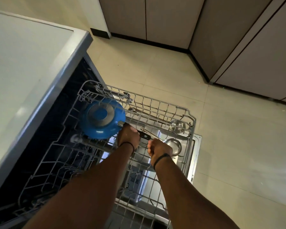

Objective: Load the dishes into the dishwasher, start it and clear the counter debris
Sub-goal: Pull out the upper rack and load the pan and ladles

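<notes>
The dishwasher stands open with its grey wire rack (157, 103) pulled out over the lowered door (195, 156). A blue pan (102, 119) lies upside down in the rack, its steel base facing up. My left hand (128, 137) grips the pan's dark handle (144, 136) right beside the pan. My right hand (158, 150) holds a steel ladle (172, 146) by its handle, the bowl low over the rack. A second steel ladle (177, 126) lies along the rack's far side.
A white counter (26, 66) runs along the left, above the dishwasher's dark interior (59, 116). Beige tiled floor (238, 146) spreads to the right. Brown cabinet doors (254, 47) line the far wall and right side.
</notes>
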`<state>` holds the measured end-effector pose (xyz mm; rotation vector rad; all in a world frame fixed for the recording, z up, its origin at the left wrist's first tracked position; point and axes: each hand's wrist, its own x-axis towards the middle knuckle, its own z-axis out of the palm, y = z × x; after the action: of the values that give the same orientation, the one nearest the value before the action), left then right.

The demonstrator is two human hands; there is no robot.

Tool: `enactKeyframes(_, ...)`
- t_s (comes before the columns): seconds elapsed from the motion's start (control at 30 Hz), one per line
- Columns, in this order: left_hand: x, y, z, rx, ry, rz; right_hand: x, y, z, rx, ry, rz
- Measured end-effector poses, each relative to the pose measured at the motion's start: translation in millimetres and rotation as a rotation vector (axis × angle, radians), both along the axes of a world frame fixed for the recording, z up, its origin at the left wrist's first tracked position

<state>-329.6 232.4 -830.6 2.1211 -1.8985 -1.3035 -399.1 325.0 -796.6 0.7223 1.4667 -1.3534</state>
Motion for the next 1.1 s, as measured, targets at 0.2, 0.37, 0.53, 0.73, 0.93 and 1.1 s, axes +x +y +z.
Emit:
enactKeyframes(0.2, 39, 15, 80, 0.023, 0.358, 0.216, 34, -17, 47, -0.149, 0.243, 0.118)
enactKeyframes(0.37, 110, 19, 167, -0.037, 0.647, 0.417, 88, -45, 113, -0.272, 0.405, 0.266)
enactKeyframes(0.53, 211, 3, 272, -0.256, 0.786, 0.613, 180, -94, 227, -0.538, 0.517, 0.443)
enactKeyframes(0.73, 359, 10, 336, -0.533, 0.711, 1.036, 347, -119, 298, -0.735, 0.567, 0.944)
enactKeyframes(0.93, 527, 43, 348, -0.774, 0.195, 1.391, 522, -102, 312, -0.756, 0.552, 1.513)
enactKeyframes(1.1, 611, 49, 327, -0.492, -0.208, 1.421, 593, -88, 312, -0.770, 0.559, 1.641)
